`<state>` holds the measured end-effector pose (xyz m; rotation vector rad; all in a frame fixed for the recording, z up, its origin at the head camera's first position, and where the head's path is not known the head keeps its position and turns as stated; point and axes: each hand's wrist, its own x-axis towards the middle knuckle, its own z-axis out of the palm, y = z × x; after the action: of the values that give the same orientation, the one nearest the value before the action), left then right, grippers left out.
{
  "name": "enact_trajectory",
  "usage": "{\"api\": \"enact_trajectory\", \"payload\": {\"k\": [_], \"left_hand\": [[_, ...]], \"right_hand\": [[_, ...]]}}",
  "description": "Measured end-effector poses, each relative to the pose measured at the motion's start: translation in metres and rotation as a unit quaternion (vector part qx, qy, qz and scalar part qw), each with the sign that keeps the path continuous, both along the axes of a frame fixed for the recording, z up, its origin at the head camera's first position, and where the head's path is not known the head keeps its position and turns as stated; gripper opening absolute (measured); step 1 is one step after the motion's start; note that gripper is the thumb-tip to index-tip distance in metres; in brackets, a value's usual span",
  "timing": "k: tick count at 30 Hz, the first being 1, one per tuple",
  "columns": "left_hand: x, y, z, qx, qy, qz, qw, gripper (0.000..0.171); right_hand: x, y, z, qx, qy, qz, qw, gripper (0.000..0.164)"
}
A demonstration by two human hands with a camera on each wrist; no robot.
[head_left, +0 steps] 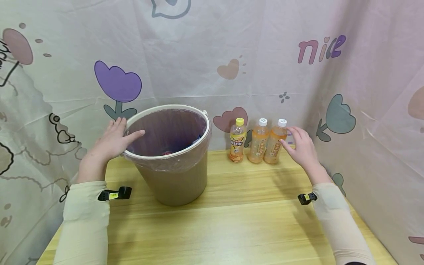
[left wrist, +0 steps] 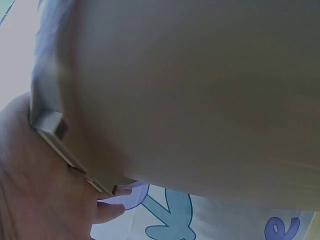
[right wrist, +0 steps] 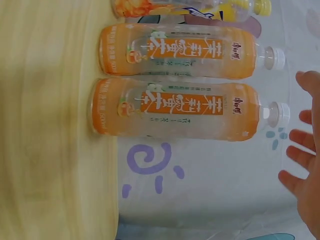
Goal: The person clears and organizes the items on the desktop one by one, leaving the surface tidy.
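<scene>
A brown trash can [head_left: 179, 182] with a cream rim and a clear plastic liner stands on the table. My left hand [head_left: 110, 141] rests at its left rim, thumb extended over the opening and fingers beyond the rim. In the left wrist view the can's wall [left wrist: 200, 100] fills most of the picture. My right hand [head_left: 301, 145] is beside the rightmost orange-labelled bottle [head_left: 274, 145], fingers spread. In the right wrist view a gap separates the fingertips from its white cap [right wrist: 281, 115]. A matching bottle [head_left: 258, 145] stands directly left of it, then a yellow-capped bottle [head_left: 237, 143].
The wooden table [head_left: 238, 224] meets a patterned cloth backdrop [head_left: 185, 73] right behind the bottles. More cloth [head_left: 384, 147] hangs along the right side. Inside the can, a few coloured scraps [head_left: 197, 140] show low down.
</scene>
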<state>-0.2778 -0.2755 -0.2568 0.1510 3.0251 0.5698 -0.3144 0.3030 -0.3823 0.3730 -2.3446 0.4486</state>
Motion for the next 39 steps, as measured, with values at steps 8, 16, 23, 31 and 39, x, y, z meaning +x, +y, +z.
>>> {"api": "enact_trajectory", "payload": {"k": [8,16,23,31,39], "left_hand": [[0.001,0.001,0.0,0.003,0.001,0.0,1.0,0.105],[0.0,0.001,-0.001,0.005,0.005,-0.001,1.0,0.105],[-0.001,0.001,-0.001,0.011,0.004,0.0,0.9999,0.104],[0.0,0.002,0.0,0.016,0.004,0.003,0.9999,0.103],[0.001,0.002,0.001,0.02,0.006,0.005,0.9998,0.104]], "right_hand": [[-0.01,-0.002,0.01,-0.047,-0.086,-0.065,0.993,0.055],[-0.023,0.0,0.014,-0.06,-0.179,-0.087,0.978,0.081],[-0.037,0.0,0.007,-0.052,-0.228,-0.083,0.969,0.092],[-0.047,-0.001,0.004,-0.068,-0.252,-0.075,0.962,0.097],[-0.054,-0.002,0.001,-0.087,-0.267,-0.065,0.957,0.093]]}}
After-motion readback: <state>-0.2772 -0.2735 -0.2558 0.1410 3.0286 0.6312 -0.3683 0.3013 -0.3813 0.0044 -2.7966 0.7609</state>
